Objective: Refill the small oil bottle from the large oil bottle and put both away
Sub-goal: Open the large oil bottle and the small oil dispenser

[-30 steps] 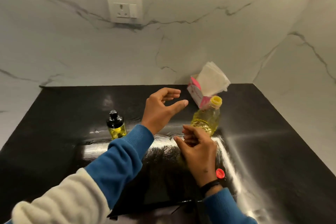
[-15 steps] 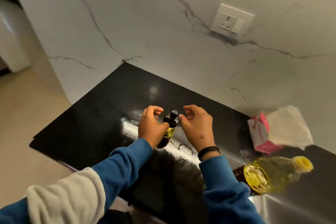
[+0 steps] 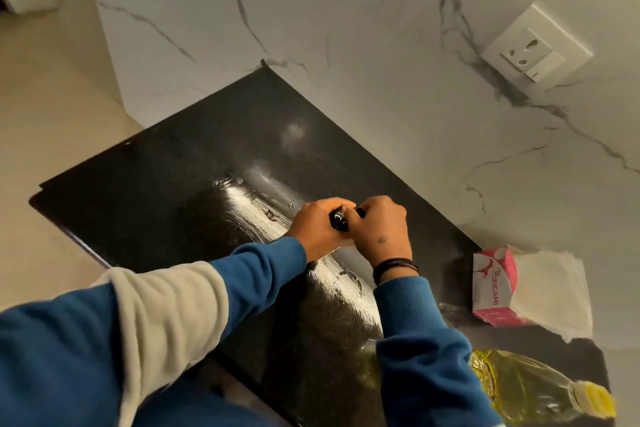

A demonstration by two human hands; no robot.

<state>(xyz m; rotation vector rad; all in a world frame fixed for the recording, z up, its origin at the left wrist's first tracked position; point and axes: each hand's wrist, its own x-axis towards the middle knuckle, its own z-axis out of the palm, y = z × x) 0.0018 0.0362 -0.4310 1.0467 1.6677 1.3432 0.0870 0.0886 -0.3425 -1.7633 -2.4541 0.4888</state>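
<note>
The small oil bottle [image 3: 338,218] stands on the black counter [image 3: 194,191], and only its black top shows between my hands. My left hand [image 3: 317,227] grips it from the left. My right hand [image 3: 379,229] is curled round its black cap from the right. The bottle's body is hidden behind my fingers. The large oil bottle [image 3: 530,386], clear plastic with yellow oil and a yellow neck without its cap, stands at the lower right, partly behind my right sleeve.
A pink tissue box [image 3: 493,286] with white tissues sticking out sits against the marble wall at the right. A wall socket [image 3: 535,42] is high on the right. The counter's left edge drops to a beige floor.
Both hands have closed onto the small bottle, which they only flanked before. The view has swung further left and down, pushing the large bottle toward the lower right corner.
</note>
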